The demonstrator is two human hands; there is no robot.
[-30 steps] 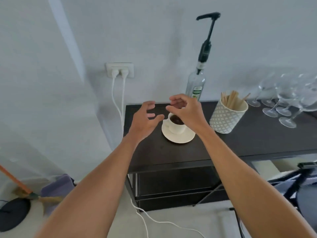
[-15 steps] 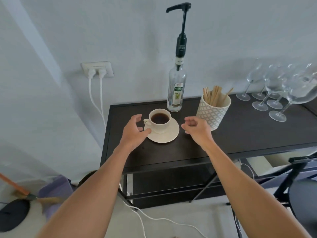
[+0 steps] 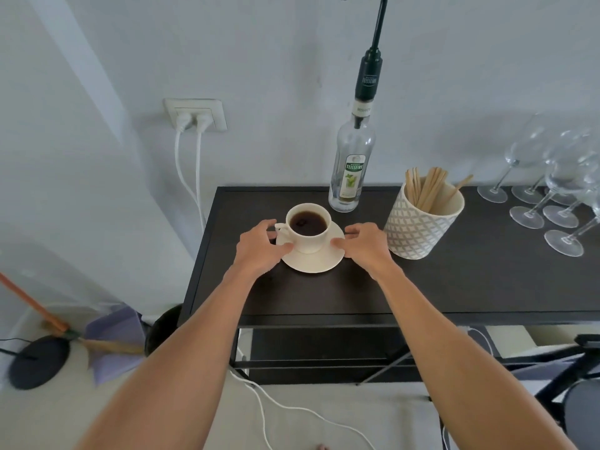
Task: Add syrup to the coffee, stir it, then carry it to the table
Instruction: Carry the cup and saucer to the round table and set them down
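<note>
White coffee cup (image 3: 307,227) on its saucer (image 3: 312,258) sits between both hands: left hand (image 3: 259,248) and right hand (image 3: 365,244) pinch opposite rims, apparently steadying it under the syrup bottle (image 3: 350,170) beyond.

A single head-worn camera looks forward and steeply down from close above the table (image 3: 454,280), facing the wall (image 3: 276,76) at twelve o'clock; both forearms reach in from six o'clock.
</note>
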